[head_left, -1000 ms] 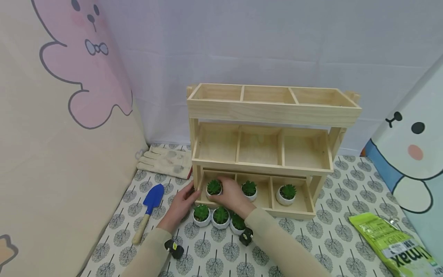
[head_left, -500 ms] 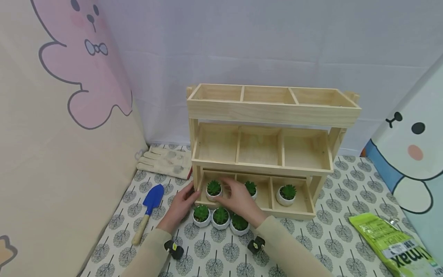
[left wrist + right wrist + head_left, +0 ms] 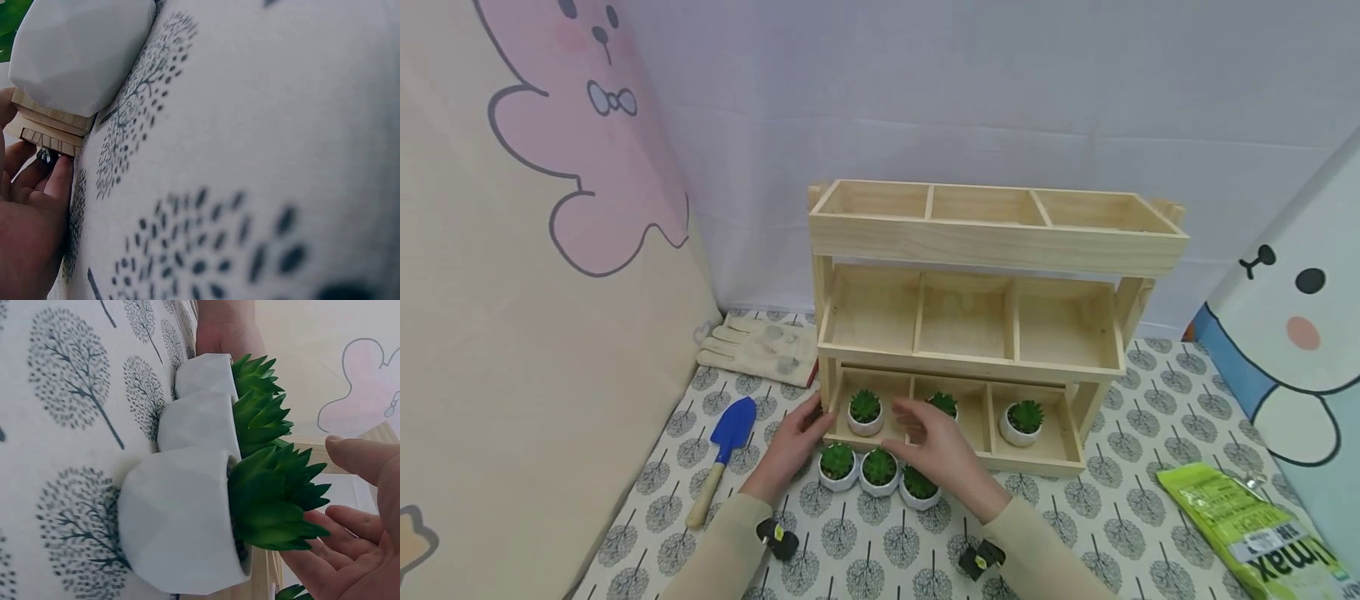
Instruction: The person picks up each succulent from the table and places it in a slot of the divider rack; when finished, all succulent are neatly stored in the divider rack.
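My left hand (image 3: pixel 790 443) grips the lower left corner of a three-tier wooden planter shelf (image 3: pixel 992 243). In the left wrist view, its fingers (image 3: pixel 57 181) bend around the wooden end. Over the front of the bottom tier, my right hand (image 3: pixel 946 454) is empty, thumb and fingers spread apart. Just left of it, a small potted succulent (image 3: pixel 865 423) stands in the left compartment. The middle compartment holds another succulent (image 3: pixel 944 404), partly hidden by that hand; a third succulent (image 3: pixel 1021 422) is in the right one. Three more white-potted succulents (image 3: pixel 184 522) form a row before the shelf.
A blue trowel (image 3: pixel 730 433) with a wooden handle lies left of the shelf. Work gloves (image 3: pixel 756 348) rest behind it. At the right is a green bag (image 3: pixel 1255 529). Patterned cloth covers the table, with curtains at the back and sides.
My right hand has let go of the succulent in the bottom left compartment and drawn back to the right, its fingers opening. The left hand has stayed at the shelf's corner.
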Demonstrator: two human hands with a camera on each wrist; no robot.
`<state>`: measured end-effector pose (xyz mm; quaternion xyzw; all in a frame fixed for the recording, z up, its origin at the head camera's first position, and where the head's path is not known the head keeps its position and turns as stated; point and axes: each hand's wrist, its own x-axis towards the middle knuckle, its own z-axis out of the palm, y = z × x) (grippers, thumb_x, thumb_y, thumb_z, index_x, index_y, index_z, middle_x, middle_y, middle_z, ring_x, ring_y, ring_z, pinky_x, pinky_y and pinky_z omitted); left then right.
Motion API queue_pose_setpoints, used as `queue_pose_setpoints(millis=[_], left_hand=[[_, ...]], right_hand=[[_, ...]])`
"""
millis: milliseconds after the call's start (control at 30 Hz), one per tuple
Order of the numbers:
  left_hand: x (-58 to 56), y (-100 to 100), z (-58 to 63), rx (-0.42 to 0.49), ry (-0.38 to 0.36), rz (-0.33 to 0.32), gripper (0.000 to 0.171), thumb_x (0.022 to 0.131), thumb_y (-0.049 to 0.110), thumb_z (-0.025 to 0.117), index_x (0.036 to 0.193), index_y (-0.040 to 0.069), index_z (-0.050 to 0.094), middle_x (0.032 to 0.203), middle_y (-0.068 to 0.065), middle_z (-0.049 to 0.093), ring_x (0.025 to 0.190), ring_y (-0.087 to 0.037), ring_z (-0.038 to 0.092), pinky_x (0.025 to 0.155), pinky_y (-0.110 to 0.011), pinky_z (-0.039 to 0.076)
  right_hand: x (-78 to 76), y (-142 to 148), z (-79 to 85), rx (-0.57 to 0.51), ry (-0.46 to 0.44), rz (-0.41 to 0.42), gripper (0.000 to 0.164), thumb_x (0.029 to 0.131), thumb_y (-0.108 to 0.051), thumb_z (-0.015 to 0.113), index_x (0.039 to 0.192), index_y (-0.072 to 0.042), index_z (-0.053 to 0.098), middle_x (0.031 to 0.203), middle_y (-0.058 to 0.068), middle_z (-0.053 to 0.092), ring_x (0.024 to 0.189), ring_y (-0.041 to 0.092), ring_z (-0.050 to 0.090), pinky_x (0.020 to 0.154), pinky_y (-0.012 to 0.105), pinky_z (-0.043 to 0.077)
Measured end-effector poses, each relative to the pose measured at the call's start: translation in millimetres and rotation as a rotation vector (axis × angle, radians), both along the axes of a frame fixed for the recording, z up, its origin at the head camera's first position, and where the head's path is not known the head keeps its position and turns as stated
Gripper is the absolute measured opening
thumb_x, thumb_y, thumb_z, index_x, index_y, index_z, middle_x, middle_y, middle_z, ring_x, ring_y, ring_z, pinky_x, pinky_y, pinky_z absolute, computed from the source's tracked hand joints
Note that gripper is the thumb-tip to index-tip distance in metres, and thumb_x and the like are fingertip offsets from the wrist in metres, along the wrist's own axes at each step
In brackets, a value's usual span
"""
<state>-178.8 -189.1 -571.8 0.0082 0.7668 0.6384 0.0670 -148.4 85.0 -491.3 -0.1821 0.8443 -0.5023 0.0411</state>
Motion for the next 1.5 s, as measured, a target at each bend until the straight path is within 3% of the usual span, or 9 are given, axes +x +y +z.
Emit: queue_pose_setpoints(millis=[300, 433, 700, 867, 1000, 1233, 1500], left_hand=[[0.0, 0.8, 0.3, -0.001, 0.002, 0.007, 0.064, 0.106, 0.028, 0.066, 0.163, 0.023, 0.039, 0.161, -0.01, 0.045, 0.146, -0.03, 0.044, 0.118, -0.047, 0.038], [0.4, 0.6, -0.2, 0.011, 0.004, 0.002, 0.065, 0.106, 0.028, 0.066, 0.164, 0.022, 0.038, 0.161, -0.01, 0.044, 0.146, -0.03, 0.044, 0.118, -0.047, 0.038], [1.2, 1.5, 3.2, -0.004, -0.019, 0.012, 0.064, 0.106, 0.03, 0.065, 0.163, 0.024, 0.039, 0.161, -0.007, 0.045, 0.146, -0.027, 0.044, 0.118, -0.044, 0.038], [1.6, 0.8, 4.4, -0.001, -0.016, 0.004, 0.064, 0.106, 0.03, 0.066, 0.163, 0.024, 0.039, 0.161, -0.006, 0.044, 0.146, -0.026, 0.043, 0.119, -0.043, 0.037], [1.1, 0.1, 3.2, -0.004, -0.007, -0.004, 0.065, 0.106, 0.031, 0.066, 0.164, 0.022, 0.038, 0.162, -0.007, 0.043, 0.147, -0.027, 0.042, 0.12, -0.044, 0.036], [0.8, 1.3, 3.5, -0.005, -0.016, 0.008, 0.064, 0.105, 0.032, 0.066, 0.163, 0.024, 0.039, 0.162, -0.006, 0.044, 0.147, -0.026, 0.043, 0.119, -0.044, 0.037], [0.9, 1.3, 2.2, -0.009, -0.008, 0.015, 0.065, 0.105, 0.032, 0.066, 0.163, 0.022, 0.039, 0.161, -0.009, 0.044, 0.146, -0.029, 0.043, 0.119, -0.047, 0.037]], right_hand=[[13.5, 14.5, -4.0, -0.1, -0.022, 0.029, 0.06, 0.09, -0.021, 0.085, 0.143, -0.004, 0.06, 0.136, 0.013, 0.066, 0.123, 0.026, 0.064, 0.104, 0.035, 0.053], [20.9, 21.7, -9.2, -0.147, -0.007, 0.045, 0.057, 0.091, -0.016, 0.085, 0.141, -0.002, 0.061, 0.133, 0.02, 0.065, 0.122, 0.031, 0.064, 0.103, 0.033, 0.053], [42.5, 33.2, -19.1, -0.149, 0.006, -0.031, 0.06, 0.088, -0.024, 0.087, 0.139, -0.003, 0.063, 0.135, 0.007, 0.066, 0.122, 0.027, 0.065, 0.104, 0.033, 0.053], [53.3, 39.5, -30.0, -0.175, 0.04, -0.06, 0.056, 0.086, -0.016, 0.087, 0.135, -0.002, 0.065, 0.133, 0.009, 0.067, 0.122, 0.03, 0.066, 0.104, 0.035, 0.052], [59.0, 42.8, -36.9, -0.202, 0.016, -0.096, 0.052, 0.083, -0.01, 0.089, 0.131, -0.006, 0.069, 0.131, 0.007, 0.068, 0.122, 0.03, 0.065, 0.104, 0.035, 0.052], [66.8, 43.7, -45.0, -0.203, -0.058, -0.178, 0.058, 0.078, -0.016, 0.094, 0.131, -0.013, 0.071, 0.132, 0.003, 0.067, 0.123, 0.03, 0.064, 0.103, 0.034, 0.053], [67.6, 39.0, -53.8, -0.188, -0.1, -0.195, 0.065, 0.075, -0.019, 0.097, 0.133, -0.013, 0.069, 0.136, 0.008, 0.064, 0.126, 0.033, 0.062, 0.103, 0.031, 0.051]])
